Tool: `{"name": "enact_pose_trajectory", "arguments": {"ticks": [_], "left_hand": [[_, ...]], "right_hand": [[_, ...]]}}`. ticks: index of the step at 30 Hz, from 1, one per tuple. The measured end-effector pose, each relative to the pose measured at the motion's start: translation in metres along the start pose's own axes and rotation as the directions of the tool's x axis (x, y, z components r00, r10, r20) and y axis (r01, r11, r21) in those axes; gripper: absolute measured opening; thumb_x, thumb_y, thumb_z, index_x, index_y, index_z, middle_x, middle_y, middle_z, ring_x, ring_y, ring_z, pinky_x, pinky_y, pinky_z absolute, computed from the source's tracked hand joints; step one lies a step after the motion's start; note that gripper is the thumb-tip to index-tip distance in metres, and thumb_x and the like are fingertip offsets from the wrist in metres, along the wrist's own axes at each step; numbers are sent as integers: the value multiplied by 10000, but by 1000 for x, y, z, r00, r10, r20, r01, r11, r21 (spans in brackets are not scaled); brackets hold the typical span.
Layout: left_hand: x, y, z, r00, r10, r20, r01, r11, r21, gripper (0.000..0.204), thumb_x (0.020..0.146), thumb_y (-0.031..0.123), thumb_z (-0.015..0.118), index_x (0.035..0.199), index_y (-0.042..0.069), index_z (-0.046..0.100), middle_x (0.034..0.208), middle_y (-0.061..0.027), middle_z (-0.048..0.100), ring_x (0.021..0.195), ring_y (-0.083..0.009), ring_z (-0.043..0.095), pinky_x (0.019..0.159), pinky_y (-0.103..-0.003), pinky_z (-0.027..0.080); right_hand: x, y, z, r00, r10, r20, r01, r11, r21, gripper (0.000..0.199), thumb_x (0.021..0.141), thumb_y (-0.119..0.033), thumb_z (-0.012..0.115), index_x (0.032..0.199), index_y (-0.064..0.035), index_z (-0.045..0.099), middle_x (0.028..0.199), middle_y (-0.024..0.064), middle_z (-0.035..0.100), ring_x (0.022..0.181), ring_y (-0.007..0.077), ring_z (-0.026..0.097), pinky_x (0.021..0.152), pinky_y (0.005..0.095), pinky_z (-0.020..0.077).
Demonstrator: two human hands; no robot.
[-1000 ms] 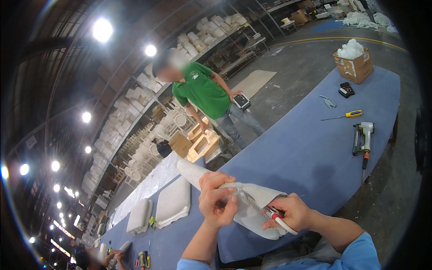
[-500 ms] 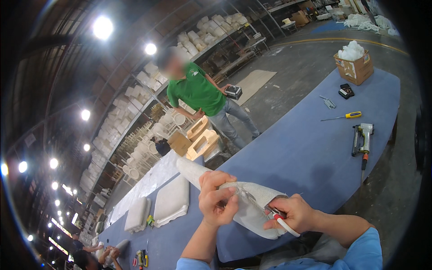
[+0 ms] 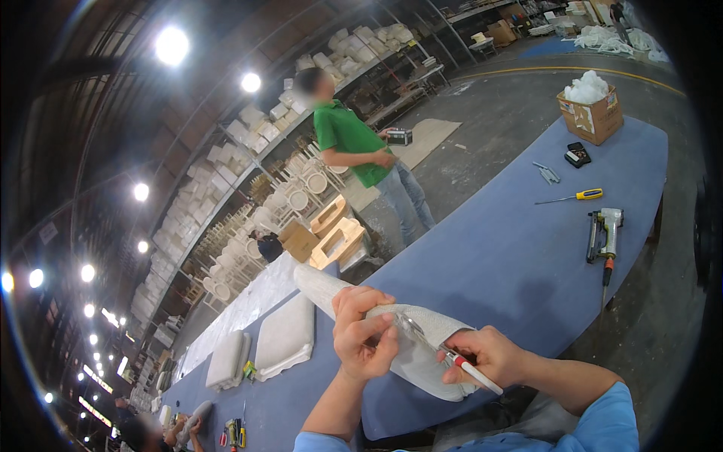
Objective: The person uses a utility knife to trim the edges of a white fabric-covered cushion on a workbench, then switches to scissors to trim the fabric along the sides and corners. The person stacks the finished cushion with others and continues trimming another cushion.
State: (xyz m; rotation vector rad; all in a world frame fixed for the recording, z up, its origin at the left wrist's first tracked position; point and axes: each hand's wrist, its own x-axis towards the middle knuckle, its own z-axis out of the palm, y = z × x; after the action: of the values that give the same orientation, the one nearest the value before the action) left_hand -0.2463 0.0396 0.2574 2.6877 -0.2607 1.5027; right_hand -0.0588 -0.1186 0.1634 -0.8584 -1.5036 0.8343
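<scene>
A long padded piece covered in light grey fabric (image 3: pixel 422 365) lies slantwise across the blue table in front of me. My left hand (image 3: pixel 363 331) is closed with thumb and fingers pinching the edge of its cover. My right hand (image 3: pixel 488 355) grips scissors with a red and white handle (image 3: pixel 477 374), their metal part pointing left into the fold of the fabric. Most of the blades is hidden by the cloth. Something shiny and greyish shows in the fold between my hands; I cannot tell what it is.
On the blue table (image 3: pixel 467 256) lie a staple gun (image 3: pixel 605 233), a yellow-handled screwdriver (image 3: pixel 590 193), metal staple strips (image 3: pixel 546 172) and a stuffing-filled box (image 3: pixel 591 117). Grey padded cushions (image 3: pixel 285 335) lie left. A person in green (image 3: pixel 350 143) stands across; another works lower left.
My right hand has turned slightly, and the scissors' handle shows straighter and more fully. My left hand keeps its pinch. The person in green has moved right and turned.
</scene>
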Motion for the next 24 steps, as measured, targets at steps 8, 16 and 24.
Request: {"name": "enact_pose_trajectory", "arguments": {"ticks": [8, 16, 24], "left_hand": [[1, 0, -1, 1000, 21, 14, -21, 1000, -7, 241, 850, 72, 701, 1059, 80, 580, 1046, -205, 688, 942, -317, 641, 900, -486, 410], [1, 1, -2, 1000, 20, 0, -20, 1000, -12, 223, 860, 85, 710, 1047, 83, 590, 1045, -204, 686, 943, -315, 643, 892, -479, 417], [-2, -1, -3, 1000, 19, -20, -19, 1000, -4, 234, 865, 107, 728, 1062, 85, 606, 1046, -199, 693, 933, -315, 647, 888, -470, 417]], "right_hand": [[-5, -5, -6, 996, 71, 58, -72, 997, 17, 483, 929, -473, 812, 1088, -35, 685, 755, -16, 588, 660, 57, 511, 598, 254, 431], [-7, -7, -5, 987, 140, 78, -135, 989, -59, 647, 912, -664, 739, 1078, -41, 691, 814, 36, 642, 714, 107, 570, 670, 282, 487], [-3, -15, -2, 990, 132, 49, -129, 990, -59, 631, 905, -650, 752, 1070, -44, 687, 811, 54, 655, 708, 153, 594, 669, 313, 505]]}}
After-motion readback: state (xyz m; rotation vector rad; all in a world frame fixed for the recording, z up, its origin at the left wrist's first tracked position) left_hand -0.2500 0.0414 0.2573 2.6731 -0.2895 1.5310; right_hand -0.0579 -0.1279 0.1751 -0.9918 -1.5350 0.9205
